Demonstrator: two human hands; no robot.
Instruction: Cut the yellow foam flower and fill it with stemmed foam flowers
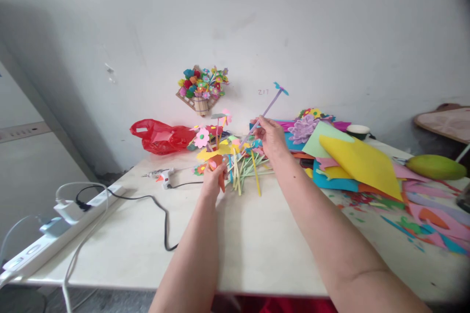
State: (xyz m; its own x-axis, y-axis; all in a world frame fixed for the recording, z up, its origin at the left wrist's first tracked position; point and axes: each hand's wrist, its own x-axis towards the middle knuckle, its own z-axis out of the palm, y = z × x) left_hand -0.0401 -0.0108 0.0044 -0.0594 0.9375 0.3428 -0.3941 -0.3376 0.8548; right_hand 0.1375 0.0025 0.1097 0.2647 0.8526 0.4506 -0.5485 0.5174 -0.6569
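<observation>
In my right hand [270,133] is a foam flower [270,102] with a thin purple stem and blue petals. The fingers pinch the stem, and the flower leans up to the right in front of the wall. My left hand [216,176] is closed around an orange holder [222,184] with a wavy yellow top [215,153]. Out of that holder rise several paper flowers, among them a pink flower [201,137]. Behind and between the hands lies a heap of pale green and yellow strips [247,168], with more small flowers at its back.
A glue gun [167,177] with a black cord lies left, beyond a white power strip [62,230]. A red plastic bag [161,137] sits at the back. Coloured foam sheets [360,161], scraps and a green mango-like fruit [435,167] are right. A flower decoration [201,90] is against the wall.
</observation>
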